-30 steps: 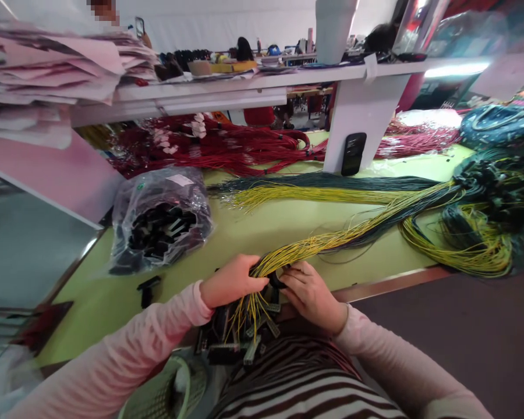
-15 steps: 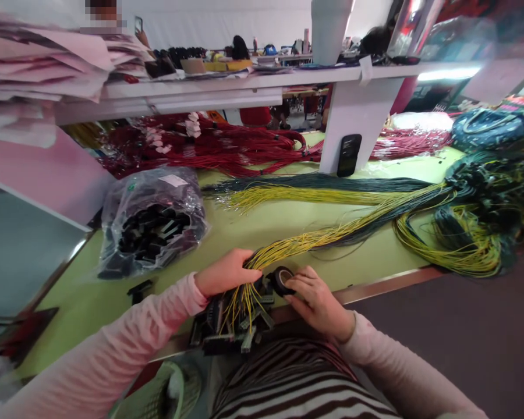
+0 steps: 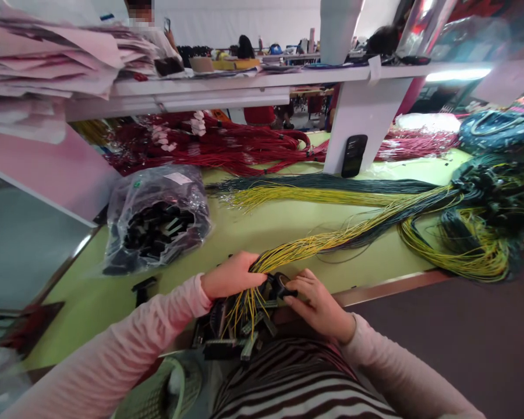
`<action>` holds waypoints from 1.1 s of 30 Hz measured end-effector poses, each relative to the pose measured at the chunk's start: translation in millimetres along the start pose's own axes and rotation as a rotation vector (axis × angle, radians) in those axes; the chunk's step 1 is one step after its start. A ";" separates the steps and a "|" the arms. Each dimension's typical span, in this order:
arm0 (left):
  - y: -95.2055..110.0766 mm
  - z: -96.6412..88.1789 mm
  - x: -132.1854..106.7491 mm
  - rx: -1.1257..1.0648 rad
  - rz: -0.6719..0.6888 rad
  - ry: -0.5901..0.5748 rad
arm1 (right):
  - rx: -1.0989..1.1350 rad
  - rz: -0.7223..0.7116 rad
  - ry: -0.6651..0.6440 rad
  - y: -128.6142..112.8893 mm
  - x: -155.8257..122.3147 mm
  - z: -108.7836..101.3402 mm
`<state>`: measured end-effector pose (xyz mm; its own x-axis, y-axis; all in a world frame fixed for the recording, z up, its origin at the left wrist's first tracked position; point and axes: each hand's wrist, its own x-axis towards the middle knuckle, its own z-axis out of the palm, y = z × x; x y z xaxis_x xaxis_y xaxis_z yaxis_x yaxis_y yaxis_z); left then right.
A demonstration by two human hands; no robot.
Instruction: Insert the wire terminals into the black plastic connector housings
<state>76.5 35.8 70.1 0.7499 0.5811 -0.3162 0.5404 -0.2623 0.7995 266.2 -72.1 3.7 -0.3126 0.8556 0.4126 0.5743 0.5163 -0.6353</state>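
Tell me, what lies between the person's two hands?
In the head view, a roll of black tape sits between the left hand and right hand, above yellow wires ending in black connectors.

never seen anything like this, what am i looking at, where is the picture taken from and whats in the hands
There's no machine here, only a camera worn on a person's head, looking down at their own two hands. The left hand grips a bundle of yellow wires that runs down into black connectors. The right hand holds a roll of black tape up to that bundle. On the green table lie a clear plastic bag of black connectors and bundles of red wires.
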 end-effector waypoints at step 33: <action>-6.7 19.1 -7.0 -0.373 -0.338 0.003 | 0.938 0.408 0.202 19.3 38.8 51.4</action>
<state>74.9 18.8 57.2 0.5548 0.5883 -0.5883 0.5795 0.2342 0.7806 226.3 -26.9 -26.1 -0.0446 0.9941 0.0993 -0.2378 0.0860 -0.9675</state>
